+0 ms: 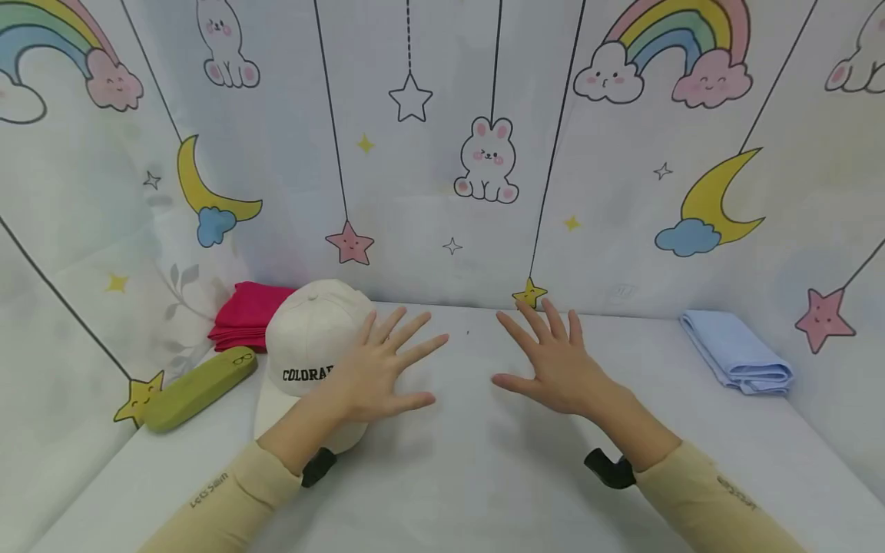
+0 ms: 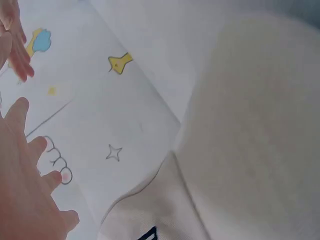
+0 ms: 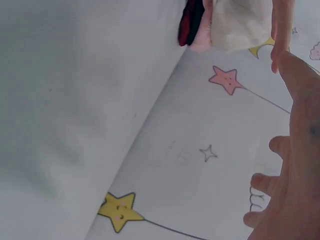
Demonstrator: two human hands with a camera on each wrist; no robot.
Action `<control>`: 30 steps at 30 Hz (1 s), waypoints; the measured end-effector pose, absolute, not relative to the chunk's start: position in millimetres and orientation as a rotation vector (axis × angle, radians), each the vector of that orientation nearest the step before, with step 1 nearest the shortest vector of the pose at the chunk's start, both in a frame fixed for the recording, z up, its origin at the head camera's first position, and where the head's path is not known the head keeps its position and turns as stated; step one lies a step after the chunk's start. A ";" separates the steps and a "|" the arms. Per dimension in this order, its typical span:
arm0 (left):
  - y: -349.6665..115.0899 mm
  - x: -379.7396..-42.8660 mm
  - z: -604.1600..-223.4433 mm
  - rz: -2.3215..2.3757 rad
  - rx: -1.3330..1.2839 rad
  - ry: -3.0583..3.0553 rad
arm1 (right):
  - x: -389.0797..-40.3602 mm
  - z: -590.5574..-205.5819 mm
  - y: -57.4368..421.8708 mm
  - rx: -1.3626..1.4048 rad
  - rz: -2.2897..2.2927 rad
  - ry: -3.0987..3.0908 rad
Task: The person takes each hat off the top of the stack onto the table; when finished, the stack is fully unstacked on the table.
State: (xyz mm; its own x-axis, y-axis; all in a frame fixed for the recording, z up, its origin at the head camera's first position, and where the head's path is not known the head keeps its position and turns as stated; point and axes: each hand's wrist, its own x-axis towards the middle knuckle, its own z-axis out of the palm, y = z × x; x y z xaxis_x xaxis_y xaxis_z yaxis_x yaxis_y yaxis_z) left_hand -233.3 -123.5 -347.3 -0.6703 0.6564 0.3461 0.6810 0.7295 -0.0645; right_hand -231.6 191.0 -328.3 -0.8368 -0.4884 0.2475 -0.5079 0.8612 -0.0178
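Observation:
My left hand [image 1: 373, 376] is held up with its fingers spread, in front of the right side of a cream baseball cap [image 1: 304, 330]. Dark lettering runs across the cap's front, partly covered by this hand. To the right, my right hand [image 1: 560, 372] hovers over the white table, fingers spread and holding nothing. In the left wrist view the cap's pale brim [image 2: 255, 140] looms close and blurred, with the left hand [image 2: 30, 185] at the left edge. The right wrist view shows the right hand [image 3: 307, 145] at its right edge, touching nothing.
Left of the cap lies a green glasses case [image 1: 200, 390]; behind it sits a folded red cloth [image 1: 249, 311]. A folded light blue cloth [image 1: 736, 353] rests at the back right of the white table [image 1: 442, 484]. A patterned curtain [image 1: 429, 177] closes off the back and sides.

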 end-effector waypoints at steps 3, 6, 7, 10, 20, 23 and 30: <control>-128.6 -233.0 -339.4 -0.119 -1.011 -2.596 | -234.9 -322.4 181.7 0.771 0.150 -2.799; -135.2 -233.0 -330.7 -0.142 -0.973 -2.584 | -238.2 -317.6 171.9 0.796 0.173 -2.781; -137.5 -232.9 -327.7 -0.160 -0.962 -2.581 | -239.5 -316.6 168.6 0.804 0.180 -2.774; -144.8 -233.2 -320.3 -0.181 -0.923 -2.569 | -242.6 -313.6 157.5 0.832 0.216 -2.751; -171.4 -235.1 -307.1 -0.252 -0.754 -2.525 | -258.7 -306.5 112.4 0.886 0.309 -2.731; -181.3 -236.2 -306.6 -0.319 -0.709 -2.500 | -261.2 -304.6 99.2 0.908 0.363 -2.728; -209.1 -234.3 -307.1 -0.542 -0.606 -2.465 | -269.3 -305.8 72.7 0.945 0.446 -2.694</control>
State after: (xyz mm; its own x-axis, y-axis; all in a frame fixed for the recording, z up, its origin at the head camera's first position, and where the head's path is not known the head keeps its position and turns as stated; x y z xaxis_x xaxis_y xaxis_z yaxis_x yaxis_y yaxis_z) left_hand -234.3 -209.1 -307.1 -0.7539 0.3025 0.5832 0.5193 0.8181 0.2469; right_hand -269.3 72.7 -305.8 -0.7578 -0.5618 0.3318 -0.6387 0.7426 -0.2014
